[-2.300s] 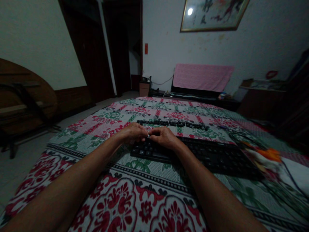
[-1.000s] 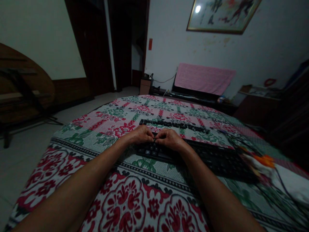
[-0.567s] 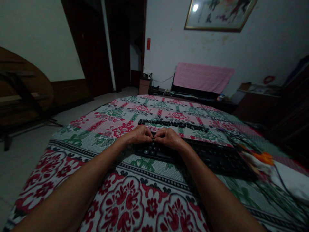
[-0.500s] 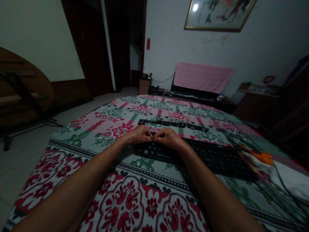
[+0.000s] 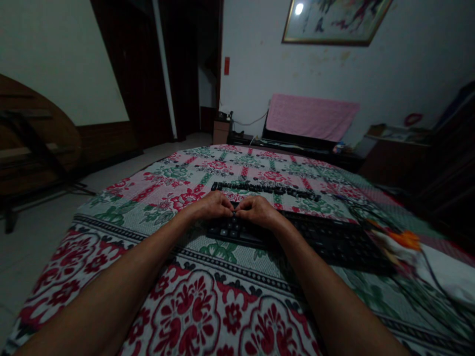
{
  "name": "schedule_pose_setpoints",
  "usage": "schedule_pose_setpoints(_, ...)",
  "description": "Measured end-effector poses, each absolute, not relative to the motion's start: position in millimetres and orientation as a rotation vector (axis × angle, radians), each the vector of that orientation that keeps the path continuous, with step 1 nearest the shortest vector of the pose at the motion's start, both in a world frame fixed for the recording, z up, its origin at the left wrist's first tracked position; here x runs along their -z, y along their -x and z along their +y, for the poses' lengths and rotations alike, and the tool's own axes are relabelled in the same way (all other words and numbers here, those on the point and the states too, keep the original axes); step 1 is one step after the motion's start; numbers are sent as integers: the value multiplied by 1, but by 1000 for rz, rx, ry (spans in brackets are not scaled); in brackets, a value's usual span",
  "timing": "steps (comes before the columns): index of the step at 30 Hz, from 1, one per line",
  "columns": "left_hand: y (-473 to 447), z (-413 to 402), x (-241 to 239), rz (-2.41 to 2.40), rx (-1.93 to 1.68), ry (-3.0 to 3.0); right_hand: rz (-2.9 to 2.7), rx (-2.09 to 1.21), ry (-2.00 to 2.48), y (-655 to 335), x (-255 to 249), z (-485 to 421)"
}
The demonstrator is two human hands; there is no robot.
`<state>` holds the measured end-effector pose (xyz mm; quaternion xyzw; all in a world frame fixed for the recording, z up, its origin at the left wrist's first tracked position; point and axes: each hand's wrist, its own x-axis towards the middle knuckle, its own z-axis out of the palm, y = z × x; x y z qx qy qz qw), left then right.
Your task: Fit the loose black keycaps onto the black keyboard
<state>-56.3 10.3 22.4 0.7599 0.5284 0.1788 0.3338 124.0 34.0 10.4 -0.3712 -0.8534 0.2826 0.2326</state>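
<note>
A black keyboard [image 5: 326, 237] lies on a floral cloth [image 5: 208, 306] covering the surface in front of me. My left hand [image 5: 213, 204] and my right hand [image 5: 257, 210] meet over the keyboard's left end, knuckles up, fingers curled and pinched together where the two hands touch. Whatever they pinch is hidden by the fingers. Beyond the hands a row of loose black keycaps [image 5: 265, 189] stretches across the cloth.
Cables [image 5: 365, 210] and an orange and white object [image 5: 403, 240] lie at the right of the cloth. Farther back stand a pink-draped piece of furniture [image 5: 309, 117], a dark doorway [image 5: 185, 69] and a framed picture [image 5: 334, 21].
The hands have drawn closer together since the earliest frame and stay pinched at the same spot on the keyboard. The view has shifted slightly.
</note>
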Motion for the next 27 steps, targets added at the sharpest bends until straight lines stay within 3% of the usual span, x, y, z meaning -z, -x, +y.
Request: schedule_pose_setpoints(27, 47, 5, -28, 1569, -490, -1748, -2344, -713, 1140, -117, -14, 27)
